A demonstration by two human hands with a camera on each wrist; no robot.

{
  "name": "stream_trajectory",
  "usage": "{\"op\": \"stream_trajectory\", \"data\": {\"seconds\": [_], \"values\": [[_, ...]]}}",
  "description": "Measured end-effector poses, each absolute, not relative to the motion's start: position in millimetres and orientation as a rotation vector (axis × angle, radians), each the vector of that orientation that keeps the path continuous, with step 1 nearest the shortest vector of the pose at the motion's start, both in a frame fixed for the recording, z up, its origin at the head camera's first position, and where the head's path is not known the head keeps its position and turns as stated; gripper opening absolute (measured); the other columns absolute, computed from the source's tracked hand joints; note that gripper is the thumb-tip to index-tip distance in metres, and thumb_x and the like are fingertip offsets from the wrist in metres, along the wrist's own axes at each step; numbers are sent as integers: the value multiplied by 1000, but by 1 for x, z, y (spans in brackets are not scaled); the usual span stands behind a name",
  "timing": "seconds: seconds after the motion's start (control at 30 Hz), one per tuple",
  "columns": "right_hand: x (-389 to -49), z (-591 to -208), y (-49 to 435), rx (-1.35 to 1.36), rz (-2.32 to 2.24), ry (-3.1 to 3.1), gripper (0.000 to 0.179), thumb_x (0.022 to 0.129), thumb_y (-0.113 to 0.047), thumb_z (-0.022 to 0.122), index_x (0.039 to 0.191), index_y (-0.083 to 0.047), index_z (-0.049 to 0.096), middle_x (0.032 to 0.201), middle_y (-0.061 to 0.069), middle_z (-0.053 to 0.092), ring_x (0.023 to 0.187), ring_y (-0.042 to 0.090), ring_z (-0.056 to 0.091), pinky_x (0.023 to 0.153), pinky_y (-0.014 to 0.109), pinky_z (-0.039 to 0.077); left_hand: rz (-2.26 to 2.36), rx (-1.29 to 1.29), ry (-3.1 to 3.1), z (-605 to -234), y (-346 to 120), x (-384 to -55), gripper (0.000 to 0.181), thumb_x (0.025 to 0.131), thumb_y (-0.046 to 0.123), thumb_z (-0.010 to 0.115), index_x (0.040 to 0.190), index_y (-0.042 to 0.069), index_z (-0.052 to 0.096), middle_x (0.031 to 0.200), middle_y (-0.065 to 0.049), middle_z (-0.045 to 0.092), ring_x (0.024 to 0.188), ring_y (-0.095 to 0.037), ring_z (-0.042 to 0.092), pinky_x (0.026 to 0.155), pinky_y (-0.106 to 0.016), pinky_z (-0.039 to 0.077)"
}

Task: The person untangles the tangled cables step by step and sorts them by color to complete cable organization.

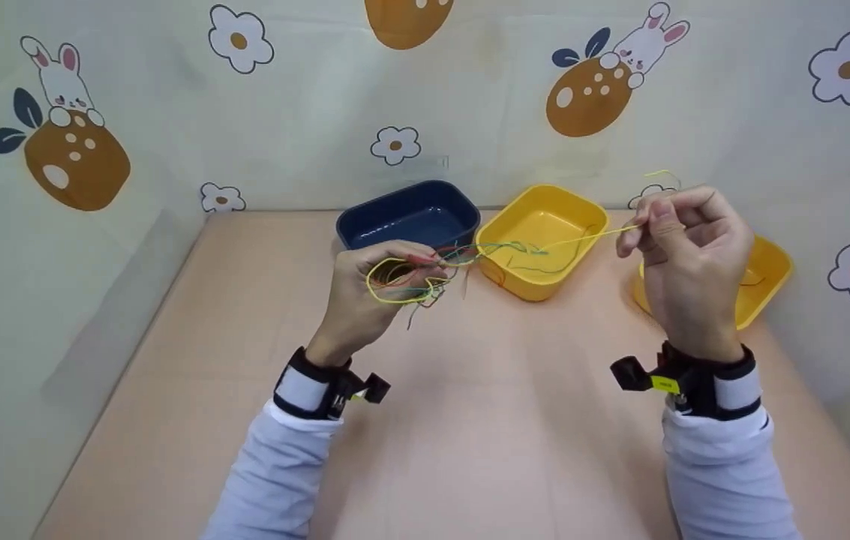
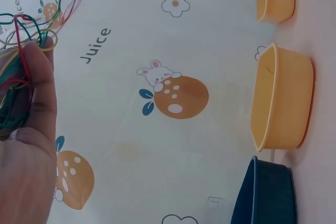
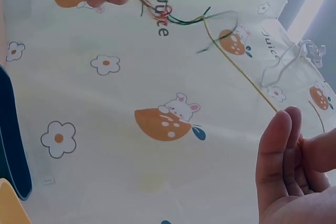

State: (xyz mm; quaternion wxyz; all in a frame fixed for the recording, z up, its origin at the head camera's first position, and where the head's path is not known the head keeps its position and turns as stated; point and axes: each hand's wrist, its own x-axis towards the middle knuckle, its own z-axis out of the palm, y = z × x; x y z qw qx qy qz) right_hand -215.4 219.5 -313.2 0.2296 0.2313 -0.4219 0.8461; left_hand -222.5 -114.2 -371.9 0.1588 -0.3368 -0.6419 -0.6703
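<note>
My left hand grips a tangled bundle of thin cords in yellow, red and green, with loops sticking out past the fingers. In the left wrist view, red and green strands lie across the palm. My right hand pinches one yellow cord between thumb and fingers. That cord runs taut from the bundle to the right hand, and its free end curls up beyond the fingertips. Between the hands, green and red ends trail from the bundle, seen clearly in the right wrist view.
Behind the hands stand a dark blue bin and a yellow bin with a few cords in it. Another yellow bin, partly hidden by the right hand, holds a red strand. A patterned cloth wall rises behind the table.
</note>
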Motion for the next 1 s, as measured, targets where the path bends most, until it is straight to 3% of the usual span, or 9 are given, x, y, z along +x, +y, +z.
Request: {"op": "stream_trajectory", "data": {"seconds": [0.13,0.5,0.73,1.0], "values": [[-217,-313,225,605,2320,-1169,13,104,13,69,100,17,57,88,26,69,63,31,70,62,33,68,-1908,-961,-1829,-374,-119,-225,15,95,-19,76,110,-17,76,118,-39,77,107,-13,83,95,-29,71],[-223,-312,227,333,2078,-1259,12,104,7,73,99,10,62,90,26,71,64,29,70,64,31,68,-1893,-908,-1850,-380,-128,-234,16,95,-14,80,111,-11,80,117,-20,85,109,-18,83,96,-30,70],[-227,-311,235,233,2048,-1196,17,102,7,76,97,12,61,89,25,69,62,30,67,62,33,67,-1913,-854,-1851,-383,-136,-239,15,98,-14,78,113,-15,78,115,-17,84,104,-15,84,95,-33,71],[-231,-312,239,144,1977,-1195,13,103,7,74,97,10,63,91,25,68,63,32,65,63,31,67,-1902,-829,-1866,-384,-141,-243,15,98,-12,79,113,-14,79,116,-14,85,108,-16,83,99,-33,70]]}}
